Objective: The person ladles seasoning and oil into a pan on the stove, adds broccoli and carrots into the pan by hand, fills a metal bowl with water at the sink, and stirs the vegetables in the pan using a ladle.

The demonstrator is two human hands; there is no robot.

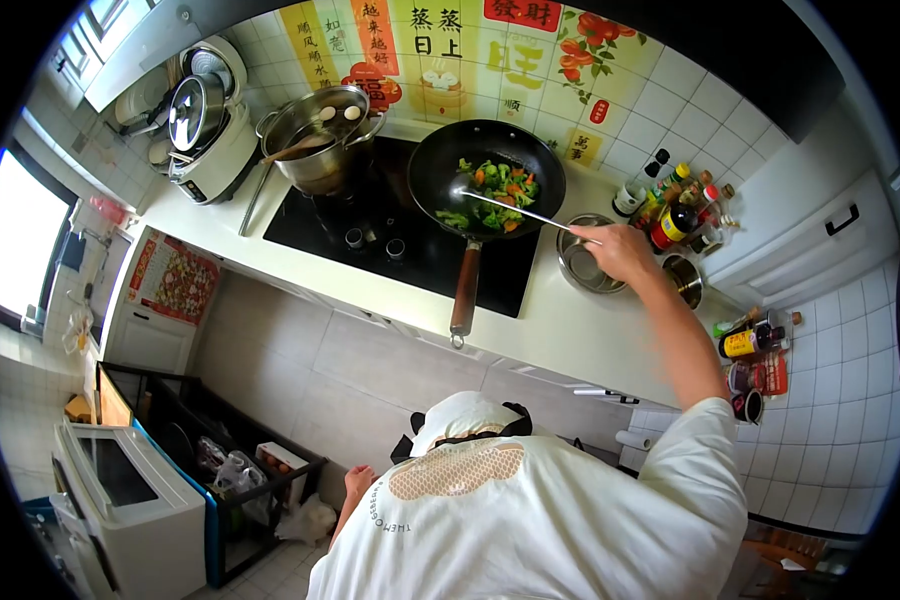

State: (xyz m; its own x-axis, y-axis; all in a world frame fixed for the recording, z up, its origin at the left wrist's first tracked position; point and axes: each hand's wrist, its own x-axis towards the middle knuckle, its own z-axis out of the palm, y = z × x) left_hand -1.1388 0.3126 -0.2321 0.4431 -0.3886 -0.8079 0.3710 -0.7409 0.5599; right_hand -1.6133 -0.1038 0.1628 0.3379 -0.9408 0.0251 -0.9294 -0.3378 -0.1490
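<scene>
My right hand (615, 252) is closed around the long metal handle of a cooking utensil (520, 209), whose head lies among the food in the black wok (430, 180). Green broccoli and orange carrot pieces (505, 188) lie in the wok. The wok's wooden handle (465, 290) points toward the counter's front edge, with no hand on it. Low beside my body, away from the counter, my left hand (359, 479) has its fingers curled, with nothing visible in them. A metal bowl (580, 270) stands just under my right wrist.
Left of the wok, a steel pot (320, 172) with eggs and a wooden spoon stands on the black cooktop (370, 240). Several bottles (675, 215) and a small metal pot (682, 275) are at the right. A rice cooker (210, 150) sits far left; a black rack (270, 470) stands below.
</scene>
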